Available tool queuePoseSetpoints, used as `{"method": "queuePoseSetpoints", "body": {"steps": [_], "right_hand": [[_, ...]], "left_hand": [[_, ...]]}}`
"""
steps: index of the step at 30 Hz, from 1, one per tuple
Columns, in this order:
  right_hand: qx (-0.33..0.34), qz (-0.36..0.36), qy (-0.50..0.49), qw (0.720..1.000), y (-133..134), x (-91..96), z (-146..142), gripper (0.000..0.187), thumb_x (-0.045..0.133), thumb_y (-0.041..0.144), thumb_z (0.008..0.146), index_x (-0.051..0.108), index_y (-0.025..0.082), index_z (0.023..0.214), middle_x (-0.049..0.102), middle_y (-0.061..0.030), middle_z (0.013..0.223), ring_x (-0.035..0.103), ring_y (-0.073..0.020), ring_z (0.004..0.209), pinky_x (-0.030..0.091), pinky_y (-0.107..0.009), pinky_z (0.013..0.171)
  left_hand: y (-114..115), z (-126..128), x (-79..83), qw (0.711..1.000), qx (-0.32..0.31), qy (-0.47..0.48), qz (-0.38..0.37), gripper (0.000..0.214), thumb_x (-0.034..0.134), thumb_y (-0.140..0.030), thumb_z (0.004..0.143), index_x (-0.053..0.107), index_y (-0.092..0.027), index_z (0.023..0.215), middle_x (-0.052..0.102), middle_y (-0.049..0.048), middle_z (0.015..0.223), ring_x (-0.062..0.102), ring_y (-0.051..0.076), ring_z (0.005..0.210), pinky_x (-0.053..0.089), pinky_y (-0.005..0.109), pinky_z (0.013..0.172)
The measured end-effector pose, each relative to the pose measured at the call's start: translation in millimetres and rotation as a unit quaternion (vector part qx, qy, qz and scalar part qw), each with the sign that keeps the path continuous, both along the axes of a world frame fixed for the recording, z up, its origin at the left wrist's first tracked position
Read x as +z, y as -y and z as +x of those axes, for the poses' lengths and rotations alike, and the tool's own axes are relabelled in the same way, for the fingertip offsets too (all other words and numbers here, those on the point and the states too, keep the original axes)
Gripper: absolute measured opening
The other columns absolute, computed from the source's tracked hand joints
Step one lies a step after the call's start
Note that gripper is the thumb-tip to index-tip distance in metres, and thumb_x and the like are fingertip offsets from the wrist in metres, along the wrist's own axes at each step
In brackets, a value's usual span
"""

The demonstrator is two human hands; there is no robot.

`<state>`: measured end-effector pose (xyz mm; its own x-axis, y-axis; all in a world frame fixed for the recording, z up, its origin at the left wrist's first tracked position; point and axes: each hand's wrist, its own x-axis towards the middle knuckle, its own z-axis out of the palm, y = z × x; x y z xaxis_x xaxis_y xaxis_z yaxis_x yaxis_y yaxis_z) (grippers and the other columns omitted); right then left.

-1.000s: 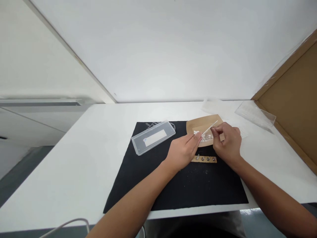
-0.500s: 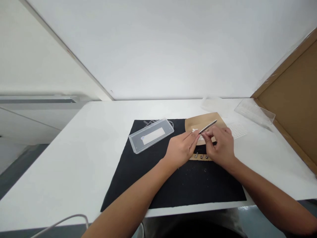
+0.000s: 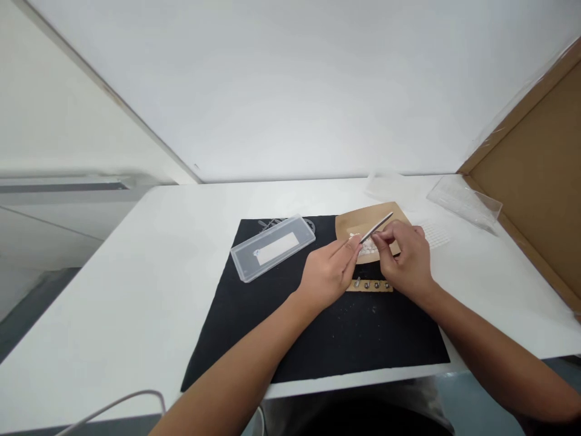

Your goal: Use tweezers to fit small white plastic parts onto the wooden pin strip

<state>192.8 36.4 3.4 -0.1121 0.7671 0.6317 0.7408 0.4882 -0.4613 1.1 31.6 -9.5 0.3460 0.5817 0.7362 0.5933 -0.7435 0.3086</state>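
Observation:
My left hand [image 3: 327, 270] is closed round the lower end of a thin flat file [image 3: 377, 226]. The file slants up to the right, with a pale face and a dark edge. Close to its right side, my right hand [image 3: 403, 254] is closed in a pinch; what sits between those fingertips is too small to make out. Beneath the fingers, small white pieces [image 3: 368, 246] lie on a tan sheet [image 3: 349, 221]. Nearer to me is a narrow tan strip [image 3: 371, 290] bearing several small shiny pieces, its left end partly covered by my left hand.
A black mat [image 3: 254, 339] with pale specks covers part of the white table [image 3: 136, 290]. On the mat's left lies a clear plastic case [image 3: 245, 266] with a white label. Clear plastic pieces [image 3: 465, 203] lie at the back right, near a brown-framed panel [image 3: 535, 163].
The view has shifted slightly. The file's tip sits a little farther left, and the right fingertips are now slightly lower along it. More of the tan strip shows between my hands.

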Motion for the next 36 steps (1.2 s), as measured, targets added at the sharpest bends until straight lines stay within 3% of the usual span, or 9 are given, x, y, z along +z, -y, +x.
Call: {"method": "queuePoseSetpoints", "body": {"steps": [4,9,14,18,23,26,36], "right_hand": [[-0.035,0.014,-0.018,0.999,-2.3,-1.5,-0.2,0.022,0.062,0.026,0.098,0.051,0.022,0.078,0.063,0.0032,0.073,0.060,-0.0152,0.068,0.035,-0.038,0.079],[-0.001,0.007,-0.021,1.000,-1.8,-0.9,-1.3,0.022,0.061,0.026,0.099,0.052,0.022,0.079,0.061,0.0038,0.072,0.060,-0.0149,0.068,0.035,-0.037,0.078],[-0.033,0.026,-0.022,0.999,0.1,-1.8,-4.5,0.021,0.062,0.025,0.098,0.052,0.022,0.080,0.063,0.0033,0.073,0.061,-0.0151,0.067,0.035,-0.038,0.078],[-0.005,0.025,-0.013,1.000,2.0,-2.1,-6.8,0.021,0.061,0.024,0.099,0.051,0.022,0.080,0.064,0.0040,0.072,0.060,-0.0140,0.065,0.036,-0.037,0.076],[-0.049,0.008,-0.025,0.998,0.4,-1.0,-3.6,0.022,0.064,0.027,0.098,0.053,0.022,0.080,0.066,0.0031,0.075,0.061,-0.0155,0.069,0.035,-0.038,0.078],[-0.015,-0.019,-0.017,1.000,1.0,-0.6,-2.1,0.022,0.062,0.026,0.099,0.053,0.022,0.079,0.064,0.0036,0.073,0.061,-0.0153,0.069,0.035,-0.037,0.077],[-0.012,-0.003,-0.014,1.000,2.5,1.2,-3.9,0.022,0.061,0.026,0.098,0.052,0.022,0.078,0.063,0.0038,0.071,0.060,-0.0149,0.067,0.035,-0.037,0.077]], "left_hand": [[0.4,-0.1,2.4,1.000,0.009,-0.013,0.008,0.026,0.050,-0.020,0.107,0.067,-0.014,0.126,0.077,0.0079,0.091,0.073,0.016,0.077,0.058,0.024,0.068],[1.2,1.6,2.6,1.000,0.004,-0.002,-0.014,0.026,0.050,-0.020,0.107,0.067,-0.014,0.126,0.076,0.0081,0.092,0.073,0.016,0.079,0.059,0.026,0.071],[-0.3,2.2,-0.8,1.000,0.008,-0.006,-0.004,0.027,0.050,-0.020,0.107,0.068,-0.012,0.124,0.076,0.0082,0.089,0.072,0.017,0.076,0.059,0.026,0.068],[-0.2,1.4,-0.5,1.000,0.004,-0.007,-0.009,0.027,0.050,-0.019,0.106,0.067,-0.013,0.126,0.076,0.0080,0.091,0.072,0.016,0.077,0.059,0.025,0.070],[1.4,1.6,-0.5,1.000,0.012,-0.010,-0.002,0.026,0.051,-0.019,0.106,0.068,-0.013,0.124,0.077,0.0088,0.092,0.074,0.017,0.078,0.060,0.025,0.070],[2.0,1.8,-1.5,1.000,0.006,-0.014,0.004,0.026,0.053,-0.017,0.105,0.067,-0.011,0.125,0.077,0.0098,0.093,0.074,0.017,0.078,0.060,0.026,0.071],[3.6,2.5,0.3,1.000,0.010,-0.004,0.005,0.026,0.054,-0.016,0.105,0.066,-0.012,0.127,0.078,0.0101,0.096,0.074,0.018,0.082,0.061,0.028,0.074]]}}
